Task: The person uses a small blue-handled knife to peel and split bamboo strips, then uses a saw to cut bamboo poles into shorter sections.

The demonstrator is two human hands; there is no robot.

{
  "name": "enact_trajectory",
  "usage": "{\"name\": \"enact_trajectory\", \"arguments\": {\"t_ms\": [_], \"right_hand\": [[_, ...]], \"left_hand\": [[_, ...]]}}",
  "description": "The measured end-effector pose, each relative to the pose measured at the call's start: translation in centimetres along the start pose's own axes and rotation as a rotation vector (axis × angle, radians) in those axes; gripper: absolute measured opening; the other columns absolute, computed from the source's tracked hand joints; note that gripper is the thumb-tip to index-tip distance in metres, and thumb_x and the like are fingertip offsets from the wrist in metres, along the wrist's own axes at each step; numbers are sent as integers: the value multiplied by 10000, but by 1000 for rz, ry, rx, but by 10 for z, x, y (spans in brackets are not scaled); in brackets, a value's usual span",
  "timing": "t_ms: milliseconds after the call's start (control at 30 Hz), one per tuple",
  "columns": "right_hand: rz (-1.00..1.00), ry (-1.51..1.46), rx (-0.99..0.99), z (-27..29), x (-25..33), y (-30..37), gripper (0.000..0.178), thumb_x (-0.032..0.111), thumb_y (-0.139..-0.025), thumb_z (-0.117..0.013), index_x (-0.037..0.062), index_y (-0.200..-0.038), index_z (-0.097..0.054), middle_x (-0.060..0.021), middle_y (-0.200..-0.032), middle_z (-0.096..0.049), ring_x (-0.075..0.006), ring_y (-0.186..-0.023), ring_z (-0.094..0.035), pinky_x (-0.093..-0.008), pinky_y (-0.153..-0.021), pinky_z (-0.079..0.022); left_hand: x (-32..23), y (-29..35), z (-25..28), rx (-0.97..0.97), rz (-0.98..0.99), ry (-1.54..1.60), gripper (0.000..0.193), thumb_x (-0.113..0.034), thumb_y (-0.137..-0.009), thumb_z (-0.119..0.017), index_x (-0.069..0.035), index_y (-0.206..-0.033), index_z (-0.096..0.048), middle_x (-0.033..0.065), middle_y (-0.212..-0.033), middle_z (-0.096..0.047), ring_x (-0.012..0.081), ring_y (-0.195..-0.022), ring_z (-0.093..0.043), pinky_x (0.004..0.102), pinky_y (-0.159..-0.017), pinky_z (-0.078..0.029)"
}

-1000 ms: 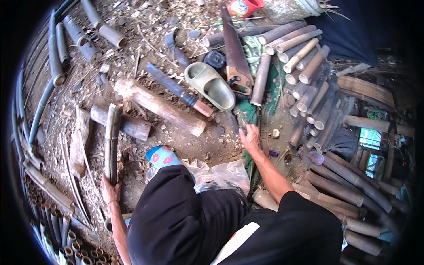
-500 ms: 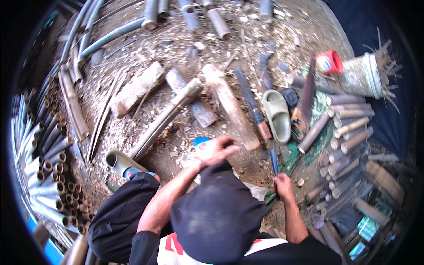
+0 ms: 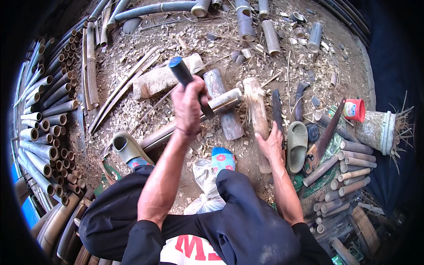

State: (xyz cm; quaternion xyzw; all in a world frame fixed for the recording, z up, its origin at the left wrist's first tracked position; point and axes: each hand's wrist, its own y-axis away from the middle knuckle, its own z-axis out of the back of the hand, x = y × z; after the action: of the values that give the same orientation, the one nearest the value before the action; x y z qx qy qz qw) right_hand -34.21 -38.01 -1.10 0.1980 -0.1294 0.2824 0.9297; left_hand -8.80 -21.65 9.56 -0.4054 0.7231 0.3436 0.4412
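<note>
The left hand [image 3: 189, 106] is wrapped tightly round a blue-ended rod [image 3: 178, 66], fingers pressed together about its middle. The blue end tips up and away from the body, while the dark lower end lies over a split bamboo length [image 3: 159, 135]; whether it touches the bamboo cannot be told. The bamboo slants across the ground between the person's legs and the scattered pieces beyond, its far end laid over a short grey log [image 3: 234, 123] and its near end beside the olive clog [image 3: 123, 143] on the left foot.

The right hand [image 3: 272, 143] is spread, its thumb well apart from the fingers, at the near end of a long dark blade [image 3: 277, 106] and over the edge of a pale log [image 3: 256, 110]. What the fingers touch there is partly hidden.

Good handling would likely mean taking the blade well back from its edge, thumb closed round, before lifting. A rounded bamboo on a rounded log could roll, so it seems best seated squarely and steadied first. The wood chips [image 3: 145, 102] underneath may let the log shift. Any edge should be kept clear of the left forearm and the socked foot [image 3: 223, 160] close by.
</note>
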Motion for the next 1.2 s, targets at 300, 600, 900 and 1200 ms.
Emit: {"name": "enact_trajectory", "arguments": {"t_ms": [300, 600, 900, 1200], "right_hand": [[74, -789, 98, 32, -2, -4, 777, 295, -859, -680, 20, -1464, -279, -217, -1314, -507, -327, -1125, -577, -411, -996, -463], [405, -1097, 229, 191, 79, -5, 738, 207, -714, -753, -10, -1321, -394, -188, -1074, -582, -286, -915, -667, -387, -796, -570], [838, 62, 27, 204, 168, -32, 809, 105, -728, -741, 90, -1448, -372, -236, -1222, -584, -347, -1022, -655, -438, -904, -553], [801, -232, -212, 214, 152, -52, 889, 105, -738, -724, 100, -1498, -264, -234, -1298, -559, -311, -1158, -588, -383, -999, -464]], "left_hand": [[11, -42, 2, -6, 73, 31, 240, -251, -896, -719, -59, -936, -581, -31, -669, -525, 41, -511, -456, 208, -447, -371], [39, -37, 3, -45, 57, -169, 238, -254, -894, -730, -72, -845, -584, -70, -632, -506, 19, -516, -438, 205, -450, -341], [49, -30, -19, 51, -100, -485, 275, -299, -877, -721, -39, -905, -635, 39, -688, -579, 93, -665, -511, 290, -639, -468], [39, -32, -22, 258, 104, -458, 293, -325, -876, -718, -41, -887, -652, 0, -688, -586, 81, -653, -486, 298, -608, -448]]}}
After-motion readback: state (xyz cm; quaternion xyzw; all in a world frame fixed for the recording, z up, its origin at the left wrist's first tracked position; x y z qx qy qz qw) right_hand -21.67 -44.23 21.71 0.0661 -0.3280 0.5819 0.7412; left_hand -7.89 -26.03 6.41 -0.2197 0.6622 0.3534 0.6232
